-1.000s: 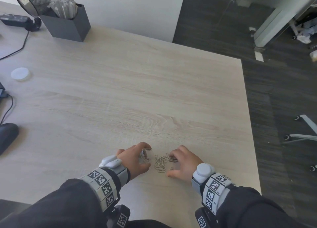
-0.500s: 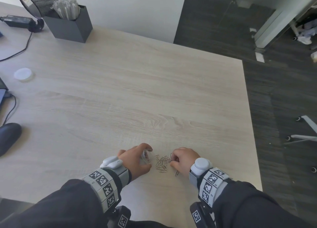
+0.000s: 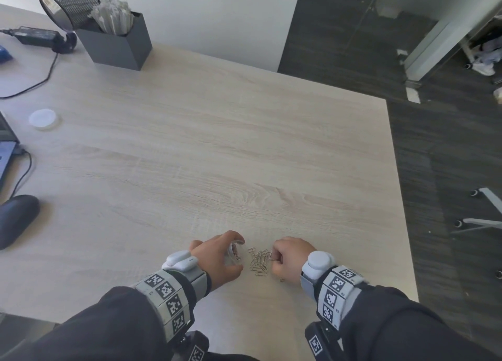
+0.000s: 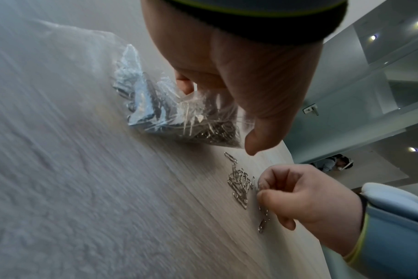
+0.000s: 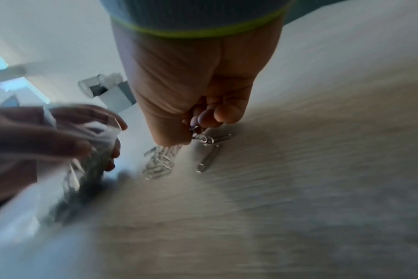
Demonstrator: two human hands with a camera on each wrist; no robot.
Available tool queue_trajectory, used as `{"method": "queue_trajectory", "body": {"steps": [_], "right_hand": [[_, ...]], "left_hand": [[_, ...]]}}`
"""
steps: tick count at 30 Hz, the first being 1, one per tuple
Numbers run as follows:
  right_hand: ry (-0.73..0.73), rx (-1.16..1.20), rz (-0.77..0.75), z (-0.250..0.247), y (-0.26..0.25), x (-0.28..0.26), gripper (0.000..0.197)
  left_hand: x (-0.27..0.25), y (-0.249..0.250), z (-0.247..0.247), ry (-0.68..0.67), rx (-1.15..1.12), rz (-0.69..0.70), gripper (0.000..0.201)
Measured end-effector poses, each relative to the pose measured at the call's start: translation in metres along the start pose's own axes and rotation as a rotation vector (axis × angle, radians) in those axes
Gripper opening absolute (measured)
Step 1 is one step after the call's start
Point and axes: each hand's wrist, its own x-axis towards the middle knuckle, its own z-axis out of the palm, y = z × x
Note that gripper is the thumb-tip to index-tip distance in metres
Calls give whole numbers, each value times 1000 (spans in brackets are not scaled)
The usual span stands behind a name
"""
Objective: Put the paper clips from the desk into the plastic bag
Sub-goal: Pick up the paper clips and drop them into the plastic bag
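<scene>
Here, at the near edge of a pale wooden desk (image 3: pixel 244 143), the person's right hand (image 3: pixel 289 259) has curled into a loose fist over the right side of a small heap of paper clips (image 3: pixel 260 261), its fingertips (image 5: pixel 204 119) pinching a few clips that dangle just above the surface. A second ago that hand lay flatter, fingers spread across the scatter; half a second ago it was already closing, so the gather looks complete and a lift toward the bag seems the next step. The left hand (image 3: pixel 220 260) stays where it was, thumb and fingers curled round the mouth of the clear plastic bag (image 4: pixel 179 117), which rests on the desk just left of the heap and already holds a mass of clips. The remaining clips now lie bunched tighter than before, with one stray clip (image 3: pixel 282 279) lying apart on the near side, beside the right wrist. Well away at the far left stand a grey box (image 3: pixel 116 43), a mesh cup (image 3: pixel 69 3) and a white lid (image 3: pixel 43 118).
</scene>
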Motion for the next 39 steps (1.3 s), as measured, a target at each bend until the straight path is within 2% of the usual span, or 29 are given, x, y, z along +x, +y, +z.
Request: {"method": "queue_trajectory", "body": {"steps": [4, 8, 11, 14, 16, 20, 23, 25, 31, 39], "right_hand": [[205, 304, -55, -2, -20, -4, 6], [192, 374, -210, -5, -43, -1, 2], [207, 417, -197, -7, -41, 1, 9], [267, 392, -125, -12, -20, -1, 7], [228, 281, -78, -14, 3, -2, 15], [-7, 47, -3, -12, 40, -8, 53], [-55, -4, 4, -6, 47, -14, 66], [-34, -12, -12, -2, 45, -14, 61], [-6, -22, -50, 4, 32, -5, 18], [27, 5, -40, 9, 19, 2, 13]], "left_hand": [[0, 4, 0, 18, 35, 29, 53], [1, 9, 1, 16, 39, 36, 53], [4, 6, 1, -2, 28, 35, 52], [5, 3, 1, -5, 23, 27, 55], [4, 4, 0, -5, 13, 19, 53], [2, 6, -5, 2, 2, 30, 48], [1, 7, -5, 4, -1, 31, 49], [1, 9, -6, 12, 2, 41, 48], [-1, 13, -11, 28, 8, 45, 47], [0, 12, -10, 25, -15, 39, 46]]}}
